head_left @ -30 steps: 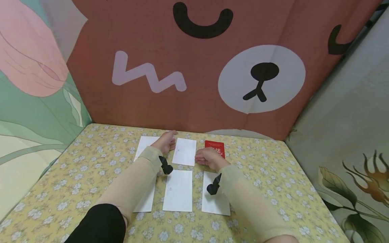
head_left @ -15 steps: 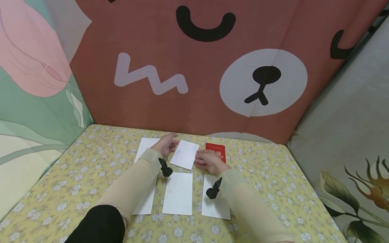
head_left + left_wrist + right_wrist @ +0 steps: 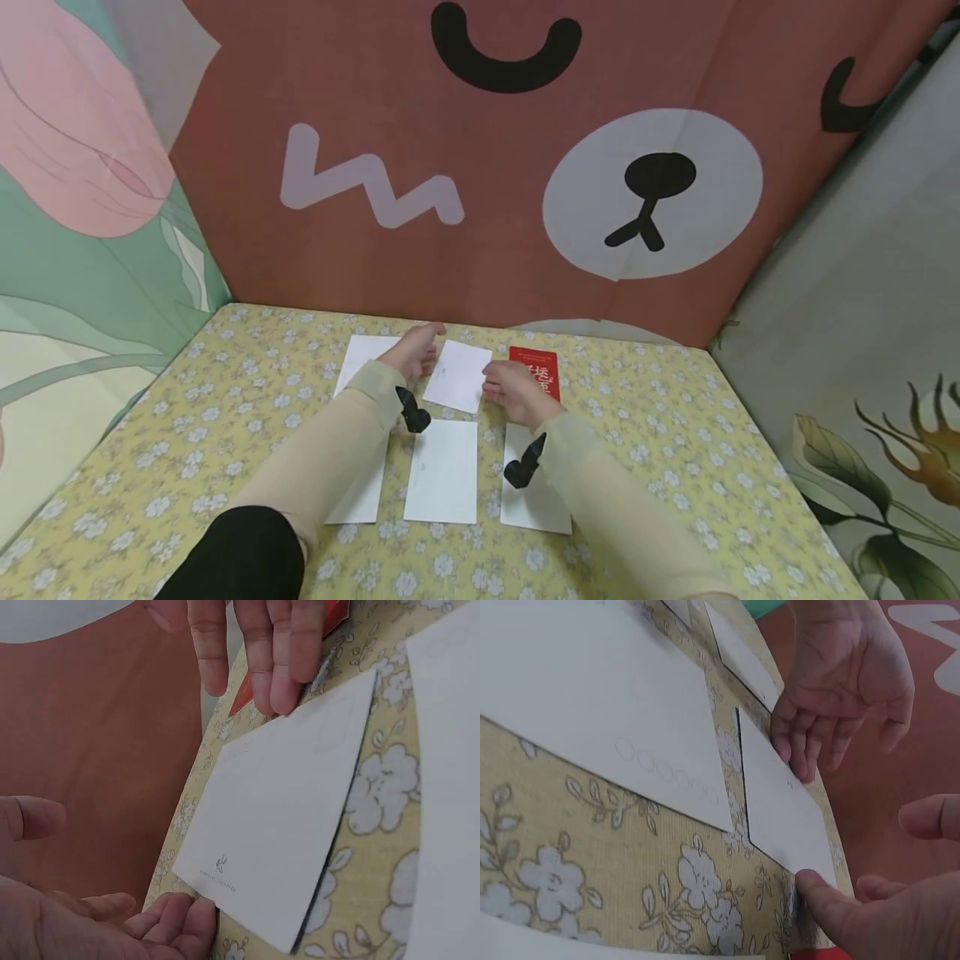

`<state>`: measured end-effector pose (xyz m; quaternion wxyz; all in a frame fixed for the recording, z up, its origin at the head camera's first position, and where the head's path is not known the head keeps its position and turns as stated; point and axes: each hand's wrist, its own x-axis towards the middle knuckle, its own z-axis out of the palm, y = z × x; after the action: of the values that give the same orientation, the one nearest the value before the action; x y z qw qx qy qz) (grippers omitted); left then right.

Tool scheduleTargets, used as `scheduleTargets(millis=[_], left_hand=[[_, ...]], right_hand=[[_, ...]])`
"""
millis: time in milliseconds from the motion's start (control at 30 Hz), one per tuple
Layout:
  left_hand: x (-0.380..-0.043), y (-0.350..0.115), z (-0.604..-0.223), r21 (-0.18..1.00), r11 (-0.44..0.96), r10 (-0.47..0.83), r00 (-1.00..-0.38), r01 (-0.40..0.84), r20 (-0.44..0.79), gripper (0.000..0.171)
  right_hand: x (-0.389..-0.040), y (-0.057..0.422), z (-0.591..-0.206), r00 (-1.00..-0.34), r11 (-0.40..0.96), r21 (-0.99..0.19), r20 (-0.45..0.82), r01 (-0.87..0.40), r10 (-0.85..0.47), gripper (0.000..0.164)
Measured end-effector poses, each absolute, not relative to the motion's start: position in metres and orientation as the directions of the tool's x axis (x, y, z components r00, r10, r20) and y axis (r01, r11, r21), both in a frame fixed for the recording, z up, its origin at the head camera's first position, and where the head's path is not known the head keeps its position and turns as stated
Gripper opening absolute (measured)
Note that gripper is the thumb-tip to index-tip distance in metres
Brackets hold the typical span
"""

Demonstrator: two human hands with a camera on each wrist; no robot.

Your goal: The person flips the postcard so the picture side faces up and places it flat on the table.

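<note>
A white card [image 3: 459, 375] with a small printed mark and a dark edge underneath lies slightly turned at the back middle of the table. My left hand [image 3: 412, 352] is at its left side, and in the left wrist view the fingertips [image 3: 201, 919] touch the short edge near the mark. My right hand [image 3: 521, 392] is on the opposite side, fingers extended right at the card's edge [image 3: 799, 825]. Both thumbs stand away from the card. Partly behind my right hand lies a red card [image 3: 536, 367] with white characters.
Three white sheets line the near row: one at the middle [image 3: 442, 471], one at the right [image 3: 536, 504] under my right forearm, one at the left [image 3: 367, 492]. Another white sheet [image 3: 363, 354] lies back left, partly covered by my left arm. A wall hanging [image 3: 487, 275] borders the flowered tabletop [image 3: 637, 517].
The white card between my hands has turned slightly clockwise from its straighter position a second ago. Both hands have stayed at its sides; the other sheets keep their layout.
</note>
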<state>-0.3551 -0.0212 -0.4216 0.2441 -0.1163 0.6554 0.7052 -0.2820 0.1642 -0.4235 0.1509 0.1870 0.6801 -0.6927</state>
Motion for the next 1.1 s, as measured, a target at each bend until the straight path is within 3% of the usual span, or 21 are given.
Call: scheduleTargets(millis=[167,367,600,933,1100], left_hand=[[-0.354,-0.024,-0.426,0.865,-0.015,0.188,-0.851,-0.502,-0.49,0.069],[-0.356,-0.026,-0.434,0.89,0.081,0.211,-0.865,-0.449,-0.456,0.035],[-0.357,-0.031,-0.444,0.935,0.127,0.228,-0.908,-0.331,-0.352,0.058],[-0.358,-0.033,-0.439,0.95,0.062,0.16,-0.937,-0.305,-0.311,0.059],[-0.358,-0.034,-0.438,0.953,0.062,0.168,-0.938,-0.298,-0.304,0.059]], right_hand=[[-0.287,0.167,-0.429,-0.892,-0.042,-0.892,-0.451,0.449,0.027,0.052],[-0.289,0.169,-0.435,-0.894,-0.035,-0.894,-0.448,0.448,0.016,0.048],[-0.287,0.167,-0.436,-0.893,-0.004,-0.893,-0.451,0.451,0.003,0.046],[-0.283,0.17,-0.442,-0.926,0.141,-0.917,-0.378,0.373,-0.006,0.04],[-0.283,0.171,-0.443,-0.929,0.138,-0.92,-0.371,0.367,-0.004,0.039]])
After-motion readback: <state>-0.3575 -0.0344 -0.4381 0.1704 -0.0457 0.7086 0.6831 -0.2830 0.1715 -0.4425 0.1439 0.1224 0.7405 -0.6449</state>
